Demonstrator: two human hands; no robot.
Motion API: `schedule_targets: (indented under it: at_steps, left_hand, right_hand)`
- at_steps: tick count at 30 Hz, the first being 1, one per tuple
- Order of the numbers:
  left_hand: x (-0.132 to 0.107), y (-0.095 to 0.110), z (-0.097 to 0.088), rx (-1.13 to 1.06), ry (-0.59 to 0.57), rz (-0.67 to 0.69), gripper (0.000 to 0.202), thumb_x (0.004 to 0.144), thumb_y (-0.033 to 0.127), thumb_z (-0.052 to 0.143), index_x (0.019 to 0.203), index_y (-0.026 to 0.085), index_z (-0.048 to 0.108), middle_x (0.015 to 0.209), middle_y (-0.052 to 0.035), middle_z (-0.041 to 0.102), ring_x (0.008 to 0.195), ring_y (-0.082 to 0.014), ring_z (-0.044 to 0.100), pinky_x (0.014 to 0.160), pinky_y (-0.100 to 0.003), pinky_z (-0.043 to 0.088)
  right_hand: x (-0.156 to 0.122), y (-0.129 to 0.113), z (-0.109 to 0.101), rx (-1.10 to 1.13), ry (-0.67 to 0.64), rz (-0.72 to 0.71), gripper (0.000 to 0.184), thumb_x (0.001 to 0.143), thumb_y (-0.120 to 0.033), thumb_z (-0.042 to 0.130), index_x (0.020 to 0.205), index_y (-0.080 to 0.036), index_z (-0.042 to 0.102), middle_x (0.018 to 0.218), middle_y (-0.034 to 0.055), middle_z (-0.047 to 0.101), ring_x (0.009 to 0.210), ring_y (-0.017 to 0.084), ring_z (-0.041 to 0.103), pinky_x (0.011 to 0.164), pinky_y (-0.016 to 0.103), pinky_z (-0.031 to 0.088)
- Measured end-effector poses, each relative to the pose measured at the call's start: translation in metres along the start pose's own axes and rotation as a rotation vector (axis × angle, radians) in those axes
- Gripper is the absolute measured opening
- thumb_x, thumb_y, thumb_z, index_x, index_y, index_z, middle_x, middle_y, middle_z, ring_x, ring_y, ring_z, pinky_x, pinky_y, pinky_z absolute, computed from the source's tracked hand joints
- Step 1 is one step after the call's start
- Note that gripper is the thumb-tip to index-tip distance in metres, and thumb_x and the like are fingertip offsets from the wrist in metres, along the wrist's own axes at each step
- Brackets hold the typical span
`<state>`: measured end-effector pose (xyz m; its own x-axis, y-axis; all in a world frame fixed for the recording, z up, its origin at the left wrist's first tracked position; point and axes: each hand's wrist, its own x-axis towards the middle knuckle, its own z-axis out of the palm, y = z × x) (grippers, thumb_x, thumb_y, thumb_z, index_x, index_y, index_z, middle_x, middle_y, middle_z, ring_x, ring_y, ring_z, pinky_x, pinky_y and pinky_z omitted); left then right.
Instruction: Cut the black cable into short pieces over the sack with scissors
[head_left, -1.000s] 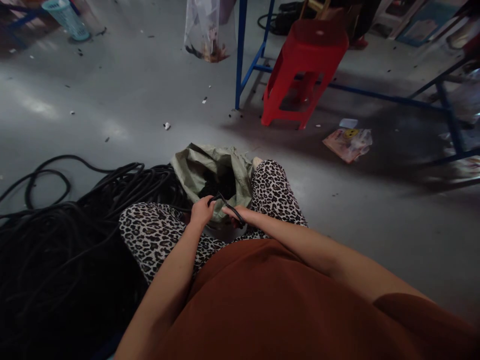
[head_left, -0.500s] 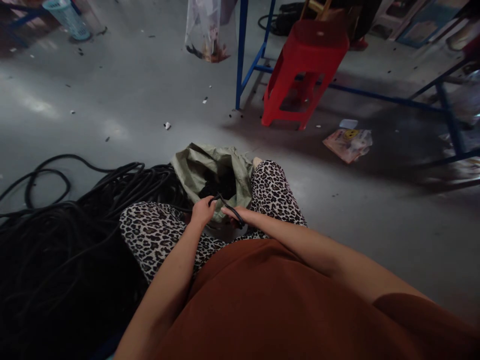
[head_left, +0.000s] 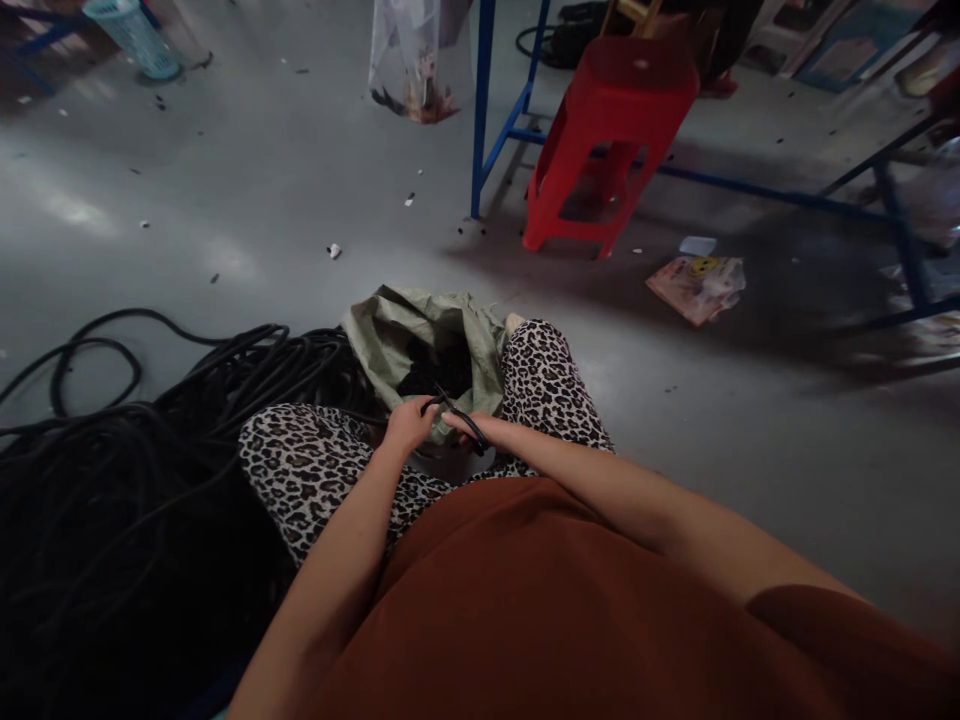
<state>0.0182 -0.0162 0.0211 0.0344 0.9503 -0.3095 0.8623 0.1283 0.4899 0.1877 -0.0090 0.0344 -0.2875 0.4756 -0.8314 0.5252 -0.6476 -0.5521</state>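
I sit on the floor with my knees in leopard-print trousers (head_left: 315, 460). Between them my left hand (head_left: 406, 424) is closed on a thin black cable (head_left: 454, 411). My right hand (head_left: 474, 430) pinches the same cable a little to the right, so a short stretch runs between the two hands. Just beyond them stands an open green woven sack (head_left: 420, 345) with dark pieces inside. A big tangle of black cable (head_left: 127, 470) lies on the floor to my left.
A red plastic stool (head_left: 609, 130) stands ahead by a blue metal frame (head_left: 481, 110). A clear bag (head_left: 411, 60) hangs at the top. A teal basket (head_left: 135, 35) sits far left. A wrapper (head_left: 697, 285) and small scraps litter the grey floor.
My two hands have drawn slightly closer together on the cable. Everything else stays where it was.
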Motion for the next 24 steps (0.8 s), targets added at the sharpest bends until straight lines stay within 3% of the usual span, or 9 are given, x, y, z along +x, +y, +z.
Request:
schedule_targets:
  at_steps: [10, 15, 24]
  left_hand:
    - [-0.001, -0.003, 0.000, -0.013, -0.033, 0.116, 0.034, 0.086, 0.034, 0.046, 0.112, 0.021, 0.066, 0.111, -0.0041, 0.068, 0.104, -0.0196, 0.061, 0.090, -0.027, 0.046]
    - [-0.001, -0.003, 0.001, -0.016, -0.072, 0.119, 0.034, 0.086, 0.033, 0.046, 0.111, 0.021, 0.066, 0.110, -0.0043, 0.069, 0.103, -0.0195, 0.062, 0.089, -0.027, 0.047]
    - [-0.001, -0.003, 0.002, -0.022, -0.083, 0.110, 0.034, 0.087, 0.035, 0.045, 0.108, 0.020, 0.067, 0.106, -0.0057, 0.070, 0.099, -0.0200, 0.063, 0.086, -0.028, 0.047]
  right_hand:
    - [0.016, 0.012, -0.001, -0.083, -0.026, -0.035, 0.056, 0.080, -0.063, 0.053, 0.089, -0.009, 0.062, 0.069, 0.0054, 0.060, 0.054, 0.013, 0.057, 0.046, 0.021, 0.044]
    - [0.019, 0.015, 0.000, -0.070, -0.004, -0.020, 0.053, 0.079, -0.063, 0.054, 0.080, -0.011, 0.061, 0.065, 0.0048, 0.059, 0.054, 0.013, 0.057, 0.046, 0.021, 0.044]
    - [-0.001, 0.000, 0.000, -0.098, -0.001, 0.019, 0.054, 0.080, -0.066, 0.051, 0.069, -0.013, 0.053, 0.047, 0.0016, 0.052, 0.040, 0.012, 0.051, 0.036, 0.019, 0.038]
